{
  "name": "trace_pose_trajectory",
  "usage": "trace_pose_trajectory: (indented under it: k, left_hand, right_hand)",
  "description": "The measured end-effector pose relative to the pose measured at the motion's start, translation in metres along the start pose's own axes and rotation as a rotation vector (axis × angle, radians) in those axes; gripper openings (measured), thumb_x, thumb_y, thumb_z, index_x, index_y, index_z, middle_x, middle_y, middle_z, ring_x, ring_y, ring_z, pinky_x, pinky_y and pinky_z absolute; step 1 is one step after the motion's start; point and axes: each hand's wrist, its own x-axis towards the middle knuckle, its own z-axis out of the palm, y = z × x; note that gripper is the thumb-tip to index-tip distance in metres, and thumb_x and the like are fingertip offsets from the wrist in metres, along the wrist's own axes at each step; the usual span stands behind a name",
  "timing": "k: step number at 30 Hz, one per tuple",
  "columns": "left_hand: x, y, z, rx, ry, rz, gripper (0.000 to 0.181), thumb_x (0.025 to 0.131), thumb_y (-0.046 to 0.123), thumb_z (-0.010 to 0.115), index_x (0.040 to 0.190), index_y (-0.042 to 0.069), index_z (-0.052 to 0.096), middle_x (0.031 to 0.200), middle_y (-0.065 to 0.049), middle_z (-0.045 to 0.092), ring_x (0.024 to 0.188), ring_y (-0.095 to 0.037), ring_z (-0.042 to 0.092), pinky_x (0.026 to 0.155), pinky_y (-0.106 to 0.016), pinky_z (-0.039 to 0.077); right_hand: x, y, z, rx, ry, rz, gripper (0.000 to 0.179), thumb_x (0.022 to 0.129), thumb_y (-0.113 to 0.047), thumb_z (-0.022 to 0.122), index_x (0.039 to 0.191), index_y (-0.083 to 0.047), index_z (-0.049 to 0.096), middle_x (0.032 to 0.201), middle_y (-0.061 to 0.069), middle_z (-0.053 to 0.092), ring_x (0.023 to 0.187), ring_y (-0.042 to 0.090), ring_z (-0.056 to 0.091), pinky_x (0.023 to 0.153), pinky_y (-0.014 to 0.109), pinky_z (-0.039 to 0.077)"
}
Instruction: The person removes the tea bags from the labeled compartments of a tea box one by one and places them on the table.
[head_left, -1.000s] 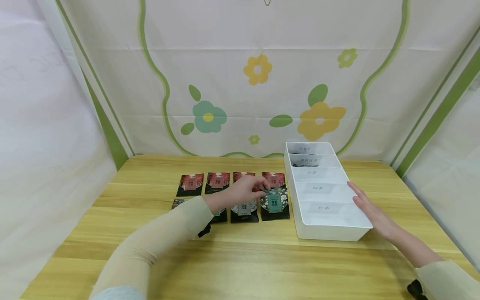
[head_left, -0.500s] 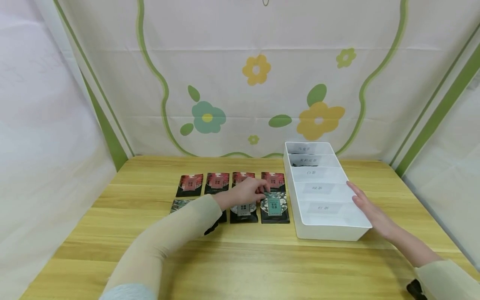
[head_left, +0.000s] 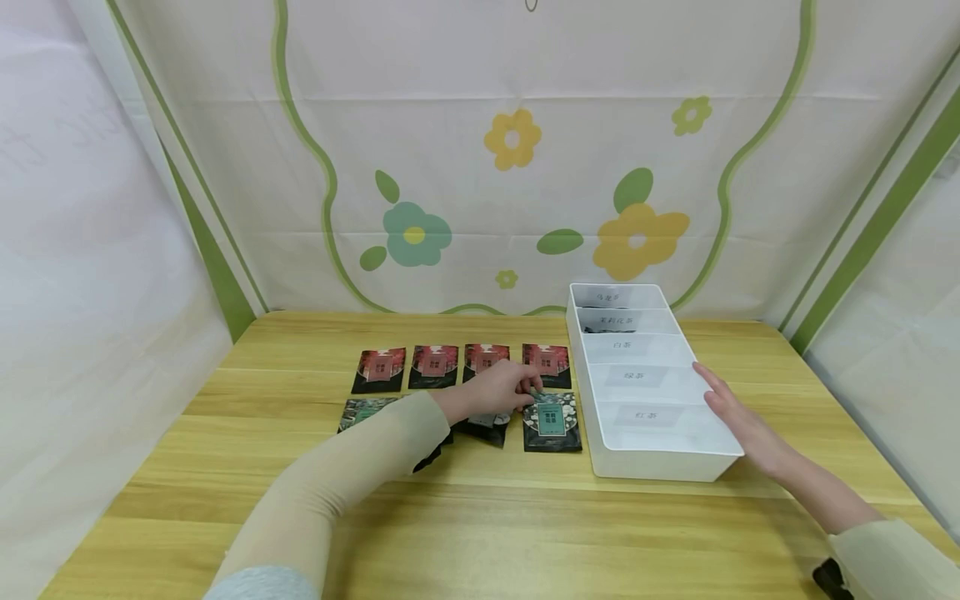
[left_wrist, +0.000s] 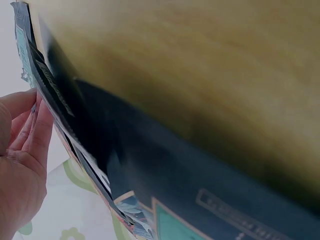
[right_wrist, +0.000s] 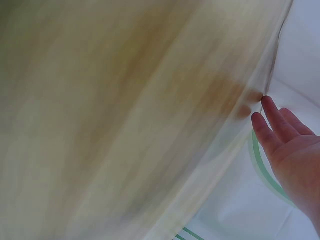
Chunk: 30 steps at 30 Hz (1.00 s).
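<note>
In the head view, my left hand [head_left: 498, 388] pinches the top edge of a black tea sachet with a green label [head_left: 551, 423], at the right end of the front row. A grey-label sachet [head_left: 487, 429] lies askew under that hand, partly hidden. In the left wrist view, thumb and fingertips meet at the sachet's edge. My right hand [head_left: 753, 429] rests its straight fingers against the right side of a white divided box [head_left: 660, 464]. Dark sachets [head_left: 611, 331] show low in the box's second compartment from the back.
Behind lies a row of red-topped sachets [head_left: 379, 372]. Another green-label sachet [head_left: 365, 412] is at the front row's left end, partly covered by my left sleeve [head_left: 360, 458]. The wooden table [head_left: 495, 533] ends at a flowered cloth backdrop [head_left: 457, 167].
The green-label sachet has slid slightly toward me, apart from the red one behind it. The grey-label sachet has turned askew near my left wrist. My right hand stays at the box.
</note>
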Motion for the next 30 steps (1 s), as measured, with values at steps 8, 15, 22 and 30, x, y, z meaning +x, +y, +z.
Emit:
trace_pose_trajectory:
  k: [8,15,22,30]
  left_hand:
    - [-0.001,0.002,-0.001,0.002,0.019,-0.027,0.012,0.094,0.011,0.065,0.106,0.012,0.066,0.084,0.004,0.061,0.071,-0.004,0.059,0.07,-0.021,0.049]
    - [-0.003,0.004,-0.004,-0.003,0.035,-0.034,0.009,0.094,0.011,0.066,0.103,0.012,0.066,0.088,0.004,0.063,0.077,-0.005,0.06,0.071,-0.021,0.05]
    - [-0.01,0.001,-0.01,-0.017,0.06,-0.011,0.007,0.094,0.011,0.066,0.1,0.009,0.067,0.093,0.002,0.065,0.08,-0.008,0.064,0.072,-0.022,0.051]
    - [-0.017,-0.001,-0.017,0.004,0.084,-0.01,0.013,0.093,0.015,0.068,0.104,0.01,0.068,0.096,0.004,0.064,0.075,-0.004,0.061,0.069,-0.023,0.05]
  right_hand:
    - [0.0,0.002,0.0,-0.001,-0.003,0.0,0.054,0.108,-0.027,0.021,0.158,-0.016,0.002,0.158,0.027,-0.002,0.134,0.062,0.0,0.089,0.082,0.003]
    - [0.0,0.003,0.0,-0.006,-0.007,-0.007,0.054,0.108,-0.026,0.021,0.158,-0.017,0.002,0.158,0.026,-0.003,0.135,0.061,-0.001,0.089,0.082,0.003]
    - [0.0,0.002,0.0,0.0,-0.007,-0.012,0.054,0.108,-0.026,0.021,0.157,-0.015,0.002,0.158,0.026,-0.003,0.135,0.06,-0.002,0.089,0.082,0.002]
    - [0.0,0.001,0.0,0.001,-0.005,-0.008,0.054,0.108,-0.026,0.02,0.157,-0.014,0.002,0.158,0.026,-0.003,0.135,0.06,-0.003,0.09,0.082,0.002]
